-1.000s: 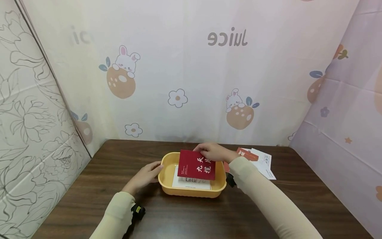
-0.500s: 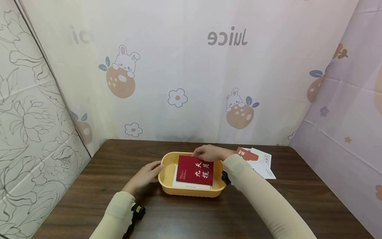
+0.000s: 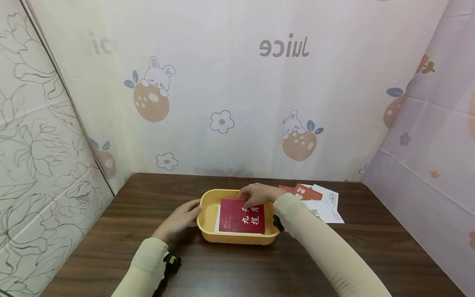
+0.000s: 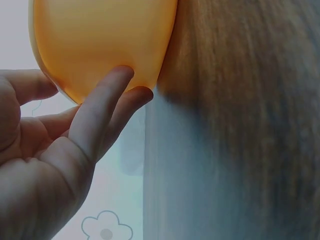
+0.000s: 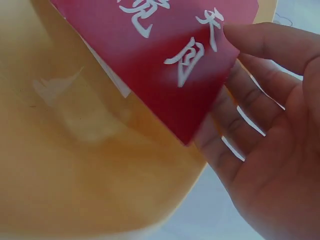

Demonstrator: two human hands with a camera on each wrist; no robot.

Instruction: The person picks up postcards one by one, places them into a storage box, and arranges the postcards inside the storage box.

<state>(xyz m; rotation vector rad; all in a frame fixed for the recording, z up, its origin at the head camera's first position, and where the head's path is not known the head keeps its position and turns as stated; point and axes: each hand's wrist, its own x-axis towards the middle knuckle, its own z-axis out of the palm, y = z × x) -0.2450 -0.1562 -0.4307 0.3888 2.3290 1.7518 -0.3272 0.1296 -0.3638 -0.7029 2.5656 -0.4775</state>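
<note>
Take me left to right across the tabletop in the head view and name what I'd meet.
Left hand → yellow tray with the red Chinese-lettered card inside → overlapping red and white cards.

Card [image 3: 235,220] in tray [image 3: 237,239], tray on table [image 3: 237,272], other cards [image 3: 326,212] to the right

- Red card [image 3: 237,218]: upper right partly hidden by the right hand [image 3: 259,194] in the head view; small print at its left too tiny to read
- White card [image 3: 217,225]: mostly covered by the red one
- Yellow tray [image 4: 110,40]: cut off by the left wrist view's top edge
- Left hand [image 4: 55,155]: cut off at lower left there
- Table [image 4: 250,125]: blurred, right of that frame
</note>
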